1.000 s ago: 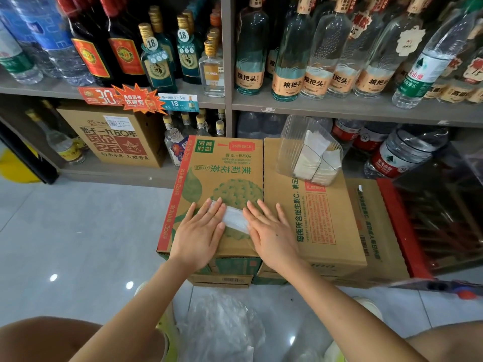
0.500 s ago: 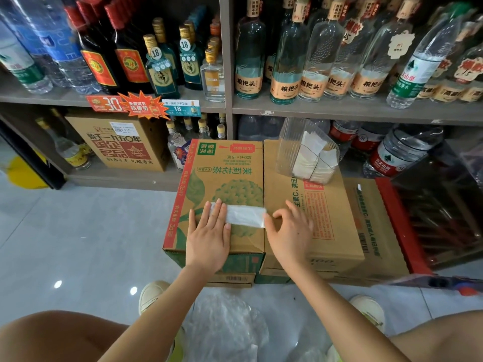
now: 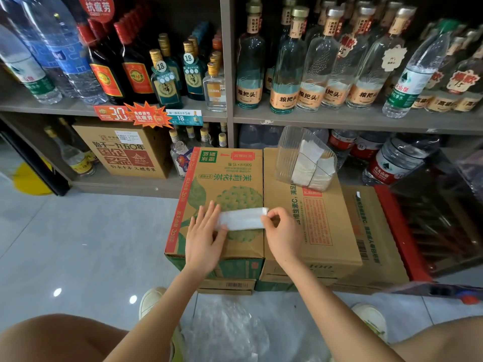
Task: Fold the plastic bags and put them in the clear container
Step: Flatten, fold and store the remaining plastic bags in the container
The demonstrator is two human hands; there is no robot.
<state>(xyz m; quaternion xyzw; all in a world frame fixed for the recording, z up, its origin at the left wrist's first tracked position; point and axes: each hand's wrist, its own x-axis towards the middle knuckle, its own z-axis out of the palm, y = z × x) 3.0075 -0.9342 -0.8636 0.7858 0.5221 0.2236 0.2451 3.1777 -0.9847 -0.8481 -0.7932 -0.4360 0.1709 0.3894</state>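
Observation:
A white plastic bag (image 3: 243, 218), folded into a narrow strip, lies across the top of a green-printed cardboard box (image 3: 230, 178). My left hand (image 3: 205, 236) presses flat on the strip's left end with straight fingers. My right hand (image 3: 281, 231) pinches the strip's right end between thumb and fingers. The clear container (image 3: 304, 158) stands on the neighbouring brown box (image 3: 313, 226), behind my right hand, and holds several folded white bags.
A heap of loose clear plastic bags (image 3: 230, 333) lies on the tiled floor between my feet. Shelves of glass bottles (image 3: 287, 64) and water bottles rise just behind the boxes. A red crate (image 3: 407, 231) sits at the right.
My hands have drawn apart along the bag, showing a longer strip. My right hand went from flat to pinching the strip's right end. The camera has moved closer.

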